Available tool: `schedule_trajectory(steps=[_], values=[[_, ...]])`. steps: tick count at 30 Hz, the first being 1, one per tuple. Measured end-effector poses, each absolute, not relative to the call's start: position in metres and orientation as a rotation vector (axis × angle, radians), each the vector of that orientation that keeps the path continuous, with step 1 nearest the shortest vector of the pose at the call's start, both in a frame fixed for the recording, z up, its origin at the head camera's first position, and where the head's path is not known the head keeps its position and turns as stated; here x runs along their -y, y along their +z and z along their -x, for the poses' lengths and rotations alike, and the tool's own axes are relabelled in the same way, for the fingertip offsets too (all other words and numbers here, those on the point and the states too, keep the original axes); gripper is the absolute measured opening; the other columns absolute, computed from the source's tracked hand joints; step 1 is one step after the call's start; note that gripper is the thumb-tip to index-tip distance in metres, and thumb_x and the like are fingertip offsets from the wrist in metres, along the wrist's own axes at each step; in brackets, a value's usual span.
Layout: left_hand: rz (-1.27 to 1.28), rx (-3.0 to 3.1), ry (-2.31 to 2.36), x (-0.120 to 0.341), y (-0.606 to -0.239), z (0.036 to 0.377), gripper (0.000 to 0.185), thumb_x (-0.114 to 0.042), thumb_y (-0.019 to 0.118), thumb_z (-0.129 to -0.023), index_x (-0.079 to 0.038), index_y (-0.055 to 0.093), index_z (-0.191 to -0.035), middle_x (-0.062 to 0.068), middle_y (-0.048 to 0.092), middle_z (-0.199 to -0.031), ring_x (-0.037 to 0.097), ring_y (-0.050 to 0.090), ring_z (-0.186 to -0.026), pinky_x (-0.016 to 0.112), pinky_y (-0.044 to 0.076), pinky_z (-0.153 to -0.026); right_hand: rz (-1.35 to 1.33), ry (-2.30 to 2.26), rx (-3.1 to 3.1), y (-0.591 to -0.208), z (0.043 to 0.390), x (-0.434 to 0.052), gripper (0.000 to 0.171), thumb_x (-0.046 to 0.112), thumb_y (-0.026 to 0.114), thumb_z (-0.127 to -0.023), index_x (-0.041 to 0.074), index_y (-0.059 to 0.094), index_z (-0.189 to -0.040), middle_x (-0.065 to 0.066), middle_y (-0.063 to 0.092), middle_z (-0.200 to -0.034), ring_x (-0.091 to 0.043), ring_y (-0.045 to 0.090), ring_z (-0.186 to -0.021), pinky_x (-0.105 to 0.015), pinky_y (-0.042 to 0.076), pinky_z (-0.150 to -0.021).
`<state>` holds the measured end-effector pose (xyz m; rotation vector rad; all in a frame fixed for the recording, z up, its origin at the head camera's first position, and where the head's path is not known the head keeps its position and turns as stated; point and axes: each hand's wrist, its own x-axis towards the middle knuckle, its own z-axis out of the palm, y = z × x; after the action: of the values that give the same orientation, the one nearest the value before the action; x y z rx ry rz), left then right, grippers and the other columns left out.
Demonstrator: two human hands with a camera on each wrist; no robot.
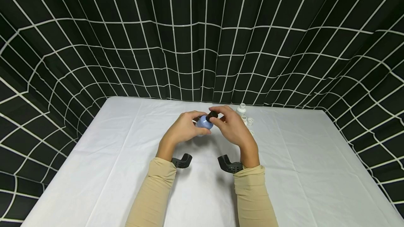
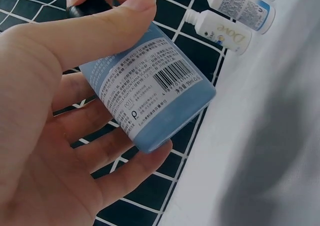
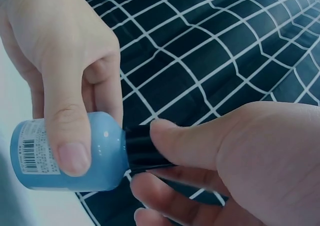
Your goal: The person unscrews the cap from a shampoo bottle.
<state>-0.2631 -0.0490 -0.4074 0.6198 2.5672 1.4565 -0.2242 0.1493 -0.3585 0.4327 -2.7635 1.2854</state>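
Note:
My left hand (image 1: 183, 128) grips a small blue bottle (image 1: 204, 123) above the table, the thumb across one side and fingers behind. The bottle is tilted, with its black cap (image 1: 211, 116) pointing up and to the right in the head view. A white label with a barcode covers part of the bottle (image 2: 155, 93) in the left wrist view. With thumb and fingers, my right hand (image 1: 233, 126) pinches the black cap (image 3: 142, 147), which sits at the bottle's neck. Whether the cap is tight or loose cannot be seen.
Behind my right hand stands an uncapped white bottle (image 1: 241, 110), with white caps (image 1: 250, 121) beside it. A white Dove bottle (image 2: 222, 33) shows in the left wrist view. White cloth (image 1: 303, 171) covers the table; a black gridded curtain (image 1: 202, 38) hangs behind.

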Motion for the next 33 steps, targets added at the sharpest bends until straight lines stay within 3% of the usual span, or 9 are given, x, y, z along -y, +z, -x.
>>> schedule_trajectory(steps=[3,8,14,18,25,33], values=[[-0.612,-2.57,1.454,0.0499,-0.407,0.2629,0.054,-0.033,0.087,-0.078,-0.025,0.069,-0.128,-0.007,0.071,-0.118,0.018,0.067,-0.096,0.032,0.056,-0.079,-0.461,1.296,2.787,-0.3585,0.2243,-0.1508,0.044,0.022,0.066,-0.1,0.013,0.059,-0.142,-0.008,0.063,-0.136,-0.027,0.068,-0.099,-0.037,0.055,-0.084],[-0.607,-2.561,1.475,0.0492,-0.4045,0.2626,0.057,-0.035,0.087,-0.077,-0.025,0.068,-0.13,-0.008,0.071,-0.12,0.018,0.067,-0.097,0.033,0.056,-0.081,-0.357,1.325,2.846,-0.3571,0.2256,-0.1506,0.057,0.041,0.066,-0.098,0.016,0.052,-0.148,-0.005,0.058,-0.145,-0.028,0.068,-0.104,-0.039,0.056,-0.086],[-0.652,-2.539,1.491,0.0472,-0.4057,0.2627,0.054,-0.033,0.087,-0.078,-0.028,0.069,-0.129,-0.007,0.071,-0.118,0.018,0.068,-0.097,0.033,0.057,-0.082,-0.173,1.303,2.839,-0.3579,0.227,-0.1492,0.057,0.053,0.064,-0.096,0.011,0.059,-0.134,-0.01,0.065,-0.13,-0.03,0.065,-0.112,-0.044,0.055,-0.091],[-0.656,-2.524,1.5,0.0464,-0.4056,0.262,0.054,-0.032,0.087,-0.079,-0.028,0.069,-0.129,-0.007,0.071,-0.117,0.021,0.069,-0.097,0.033,0.057,-0.081,-0.093,1.269,2.847,-0.3587,0.2268,-0.1499,0.054,0.056,0.064,-0.095,0.011,0.061,-0.123,-0.011,0.067,-0.118,-0.028,0.064,-0.108,-0.041,0.053,-0.087],[-0.632,-2.511,1.512,0.0475,-0.4053,0.2611,0.051,-0.034,0.087,-0.078,-0.03,0.07,-0.126,-0.01,0.071,-0.118,0.018,0.068,-0.096,0.033,0.057,-0.08,-0.131,1.25,2.834,-0.3594,0.2271,-0.1489,0.044,0.049,0.07,-0.093,0.01,0.067,-0.113,-0.009,0.07,-0.104,-0.024,0.064,-0.093,-0.033,0.05,-0.077],[-0.648,-2.547,1.499,0.0507,-0.4046,0.2628,0.053,-0.031,0.088,-0.078,-0.023,0.069,-0.127,-0.005,0.071,-0.118,0.019,0.069,-0.099,0.034,0.057,-0.084,-0.491,1.362,2.758,-0.3593,0.2246,-0.1536,0.041,0.022,0.065,-0.101,0.014,0.06,-0.141,-0.006,0.062,-0.137,-0.032,0.065,-0.114,-0.046,0.055,-0.093]])
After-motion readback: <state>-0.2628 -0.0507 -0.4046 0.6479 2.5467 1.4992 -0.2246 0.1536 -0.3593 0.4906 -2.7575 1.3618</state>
